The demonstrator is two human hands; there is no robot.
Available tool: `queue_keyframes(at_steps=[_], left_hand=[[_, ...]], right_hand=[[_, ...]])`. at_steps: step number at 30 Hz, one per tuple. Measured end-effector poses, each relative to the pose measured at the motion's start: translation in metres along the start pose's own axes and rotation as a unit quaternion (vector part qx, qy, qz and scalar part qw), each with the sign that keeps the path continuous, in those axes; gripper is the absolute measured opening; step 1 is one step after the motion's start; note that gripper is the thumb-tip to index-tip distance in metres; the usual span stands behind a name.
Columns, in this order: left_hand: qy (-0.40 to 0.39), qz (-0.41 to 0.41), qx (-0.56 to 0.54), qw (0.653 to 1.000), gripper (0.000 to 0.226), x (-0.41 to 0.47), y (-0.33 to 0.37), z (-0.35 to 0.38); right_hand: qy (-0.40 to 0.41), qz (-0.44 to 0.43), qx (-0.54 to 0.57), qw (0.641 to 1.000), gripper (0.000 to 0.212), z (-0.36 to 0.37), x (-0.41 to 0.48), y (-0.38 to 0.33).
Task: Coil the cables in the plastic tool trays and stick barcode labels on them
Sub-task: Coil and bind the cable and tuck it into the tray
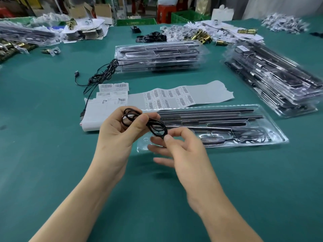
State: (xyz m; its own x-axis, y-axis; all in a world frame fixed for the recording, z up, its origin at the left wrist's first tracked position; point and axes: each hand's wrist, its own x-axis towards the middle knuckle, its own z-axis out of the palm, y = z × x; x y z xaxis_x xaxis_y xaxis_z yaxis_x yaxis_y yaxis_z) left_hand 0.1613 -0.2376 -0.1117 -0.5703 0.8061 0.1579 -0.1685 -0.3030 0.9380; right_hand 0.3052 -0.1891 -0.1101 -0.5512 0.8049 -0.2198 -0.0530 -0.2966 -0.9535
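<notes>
A thin black cable [156,126], wound into small loops, is held in the air above the green table. My left hand [120,135] pinches the loops at their middle between thumb and fingers. My right hand [181,149] pinches the coil's lower end with thumb and forefinger. Just behind lies a clear plastic tool tray [272,131] with long black parts and a second coiled cable inside. A grey backing sheet with barcode labels [167,97] lies beyond the tray.
A stack of filled trays [157,56] sits at the middle back with a loose black USB cable [103,74] trailing from it. Another tray stack [272,79] is at the right. Brass parts and paper scraps [209,34] litter the far table.
</notes>
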Motion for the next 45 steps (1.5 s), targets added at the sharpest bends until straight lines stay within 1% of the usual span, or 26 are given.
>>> queue_keyframes(at_steps=[2, 5, 7, 10, 12, 15, 17, 20, 21, 22, 24, 28, 32, 35, 38, 40, 43, 45], left_hand=[[-0.008, 0.001, -0.003, 1.0, 0.024, 0.0, 0.0, 0.001], [-0.021, 0.006, -0.009, 1.0, 0.021, -0.001, 0.001, 0.002], [-0.029, 0.012, -0.007, 0.999, 0.02, -0.002, 0.003, 0.002], [-0.036, 0.044, 0.023, 0.998, 0.014, -0.003, 0.004, 0.004], [-0.037, 0.069, 0.044, 0.996, 0.012, -0.005, 0.005, 0.006], [-0.043, 0.116, 0.076, 0.989, 0.015, -0.007, 0.006, 0.007], [-0.065, 0.128, 0.08, 0.987, 0.017, -0.008, 0.007, 0.008], [-0.119, 0.108, 0.082, 0.984, 0.018, -0.01, 0.008, 0.007], [-0.136, 0.103, 0.093, 0.981, 0.019, -0.01, 0.009, 0.007], [-0.15, 0.105, 0.107, 0.977, 0.021, -0.01, 0.009, 0.005], [-0.179, 0.116, 0.141, 0.967, 0.024, -0.01, 0.011, 0.001], [-0.235, 0.125, 0.184, 0.946, 0.019, -0.01, 0.012, -0.004], [-0.271, 0.127, 0.221, 0.928, 0.02, -0.009, 0.012, -0.008], [-0.309, 0.114, 0.253, 0.91, 0.016, -0.008, 0.013, -0.014], [-0.33, 0.121, 0.293, 0.889, 0.009, -0.006, 0.016, -0.015], [-0.315, 0.144, 0.323, 0.881, 0.014, -0.006, 0.019, -0.013], [-0.282, 0.176, 0.37, 0.867, 0.023, -0.006, 0.022, -0.009], [-0.271, 0.176, 0.417, 0.849, 0.035, -0.006, 0.023, -0.009]], right_hand=[[-0.001, 0.009, 0.046, 0.999, 0.007, 0.003, -0.003, 0.001], [0.003, 0.015, 0.118, 0.993, 0.019, 0.005, -0.005, -0.001], [0.008, 0.005, 0.113, 0.994, 0.023, 0.005, -0.007, -0.001], [-0.005, 0.002, 0.08, 0.997, 0.025, 0.003, -0.01, -0.001], [-0.014, 0.015, 0.073, 0.997, 0.026, 0.001, -0.011, -0.001], [-0.024, 0.048, 0.087, 0.995, 0.025, 0.001, -0.012, -0.003], [-0.027, 0.068, 0.126, 0.989, 0.024, 0.002, -0.012, -0.003], [-0.04, 0.095, 0.235, 0.966, 0.024, 0.004, -0.012, -0.004], [-0.045, 0.102, 0.255, 0.961, 0.025, 0.003, -0.011, -0.005], [-0.049, 0.105, 0.257, 0.96, 0.026, 0.001, -0.011, -0.006], [-0.045, 0.098, 0.223, 0.969, 0.029, -0.005, -0.01, -0.008], [-0.026, 0.067, 0.13, 0.989, 0.039, -0.016, -0.008, -0.009], [-0.068, 0.075, 0.068, 0.993, 0.047, -0.025, -0.009, -0.013], [-0.08, 0.075, 0.014, 0.994, 0.037, -0.031, -0.008, -0.016], [-0.06, 0.092, 0.046, 0.993, 0.025, -0.034, -0.005, -0.019], [-0.055, 0.101, 0.066, 0.991, 0.017, -0.035, -0.002, -0.02], [-0.047, 0.104, 0.075, 0.991, 0.013, -0.037, -0.001, -0.021], [-0.041, 0.098, 0.072, 0.992, 0.012, -0.038, -0.002, -0.019]])
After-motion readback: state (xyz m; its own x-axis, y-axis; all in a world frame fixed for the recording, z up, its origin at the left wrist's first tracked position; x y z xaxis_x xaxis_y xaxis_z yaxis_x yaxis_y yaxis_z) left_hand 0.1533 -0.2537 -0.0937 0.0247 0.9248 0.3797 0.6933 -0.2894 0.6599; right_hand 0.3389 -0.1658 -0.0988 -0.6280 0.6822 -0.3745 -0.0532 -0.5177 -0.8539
